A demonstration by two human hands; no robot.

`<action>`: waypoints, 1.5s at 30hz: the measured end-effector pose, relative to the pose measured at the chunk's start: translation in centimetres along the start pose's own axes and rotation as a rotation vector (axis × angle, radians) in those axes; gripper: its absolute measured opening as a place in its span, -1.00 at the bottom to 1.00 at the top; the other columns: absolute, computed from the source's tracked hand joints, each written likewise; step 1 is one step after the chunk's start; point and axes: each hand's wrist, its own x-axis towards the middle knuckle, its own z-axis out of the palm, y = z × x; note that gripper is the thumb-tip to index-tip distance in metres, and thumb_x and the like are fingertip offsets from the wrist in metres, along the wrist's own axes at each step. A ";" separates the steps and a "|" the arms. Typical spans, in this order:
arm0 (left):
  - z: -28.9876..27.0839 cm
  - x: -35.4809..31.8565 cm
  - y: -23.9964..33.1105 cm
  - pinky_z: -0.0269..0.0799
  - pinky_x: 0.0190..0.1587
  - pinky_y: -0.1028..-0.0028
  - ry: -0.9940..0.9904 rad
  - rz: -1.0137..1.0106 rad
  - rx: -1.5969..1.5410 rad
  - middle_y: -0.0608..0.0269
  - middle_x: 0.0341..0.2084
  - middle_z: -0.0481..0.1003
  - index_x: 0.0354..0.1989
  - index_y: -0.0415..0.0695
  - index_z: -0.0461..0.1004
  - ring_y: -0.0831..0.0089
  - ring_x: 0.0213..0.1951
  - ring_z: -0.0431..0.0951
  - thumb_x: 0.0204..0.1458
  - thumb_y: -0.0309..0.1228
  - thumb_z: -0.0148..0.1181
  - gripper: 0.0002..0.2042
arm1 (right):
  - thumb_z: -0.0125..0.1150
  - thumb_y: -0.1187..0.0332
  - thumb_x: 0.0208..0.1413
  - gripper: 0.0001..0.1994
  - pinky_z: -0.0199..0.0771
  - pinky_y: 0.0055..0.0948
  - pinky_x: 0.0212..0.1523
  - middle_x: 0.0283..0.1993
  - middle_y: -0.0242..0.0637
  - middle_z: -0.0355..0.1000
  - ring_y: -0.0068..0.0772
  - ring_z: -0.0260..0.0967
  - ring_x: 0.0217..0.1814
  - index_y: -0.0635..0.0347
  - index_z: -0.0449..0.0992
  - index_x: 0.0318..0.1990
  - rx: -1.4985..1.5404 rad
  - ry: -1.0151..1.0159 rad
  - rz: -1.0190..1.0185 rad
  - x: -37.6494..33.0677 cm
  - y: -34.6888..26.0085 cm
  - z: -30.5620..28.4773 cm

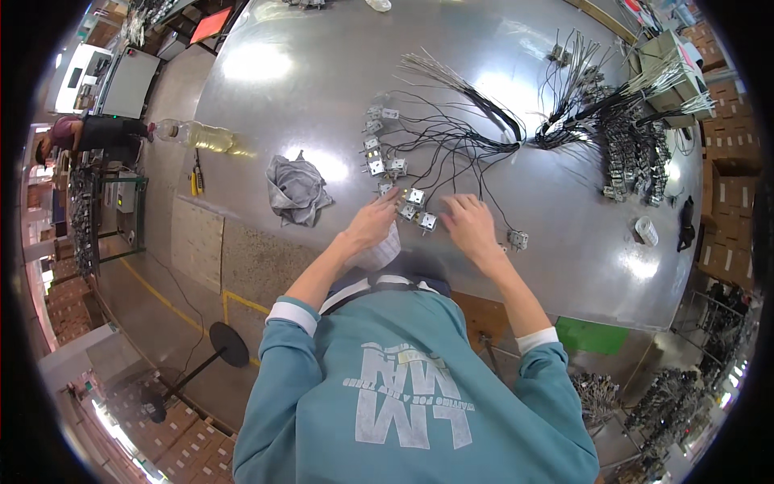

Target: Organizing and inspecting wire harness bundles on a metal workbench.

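- Here's the left hand, fingertips right at the small metal units; whether they're clamped on one, I can't tell from above.
- Right hand opposite, fingers apart, probably to hem in the near units lying between both hands.
- Black wires spread beyond the fingers, seemingly fanned so each unit lies within reach.
- Grey cloth left of the left fingers, presumably clear of the wiring.

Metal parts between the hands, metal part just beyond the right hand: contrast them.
Place: the clustered parts lie between left hand and right hand; the outer part lies right of the right hand. Grouping: the clustered parts crowd together; the outer part sits apart from them. Both look silvery and boxy.
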 end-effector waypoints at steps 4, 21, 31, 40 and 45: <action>0.2 0.1 0.6 0.34 0.46 0.19 0.020 -0.049 -0.067 -0.15 0.29 0.48 0.06 -0.40 0.51 0.06 0.53 0.24 0.29 -0.53 0.13 -0.76 | 0.46 0.17 0.09 -0.60 0.54 -0.07 0.05 0.02 -0.25 0.61 -0.10 0.55 0.13 0.10 0.65 0.07 0.106 0.143 -0.052 4.7 -3.2 3.0; 2.0 -0.9 2.8 0.14 0.54 -0.02 0.166 -0.093 0.293 -0.20 0.12 0.60 -0.16 -0.27 0.58 -0.04 0.50 0.29 0.18 -0.48 0.12 -0.83 | 0.46 0.07 0.09 -0.65 0.55 -0.01 0.01 -0.12 -0.21 0.66 -0.02 0.57 0.02 0.05 0.70 -0.07 0.282 0.120 0.159 8.4 -3.9 9.9; 1.2 -1.1 0.7 0.23 0.48 -0.08 0.101 -0.125 0.027 -0.32 0.09 0.58 -0.19 -0.39 0.52 -0.18 0.45 0.32 0.24 -0.50 0.11 -0.84 | 0.46 0.11 0.09 -0.63 0.51 -0.09 0.16 0.01 -0.27 0.64 -0.08 0.51 0.15 0.09 0.69 -0.02 0.310 0.224 0.097 6.4 -4.2 7.0; 0.4 -0.6 2.2 0.18 0.53 -0.06 0.095 -0.236 -0.092 -0.33 -0.01 0.59 -0.26 -0.34 0.49 -0.17 0.44 0.31 0.28 -0.50 0.11 -0.87 | 0.41 0.31 0.16 -0.70 0.39 -0.03 0.26 0.07 -0.22 0.55 -0.06 0.43 0.23 0.15 0.63 0.03 0.248 0.286 0.508 -7.8 2.1 -0.9; -0.4 -0.6 2.0 0.18 0.53 -0.06 0.082 -0.249 -0.131 -0.34 -0.04 0.59 -0.30 -0.33 0.47 -0.17 0.45 0.30 0.28 -0.50 0.12 -0.86 | 0.46 0.29 0.13 -0.66 0.40 -0.05 0.22 0.07 -0.25 0.52 -0.10 0.41 0.23 0.14 0.63 0.04 0.025 0.275 0.360 -10.0 2.1 -0.2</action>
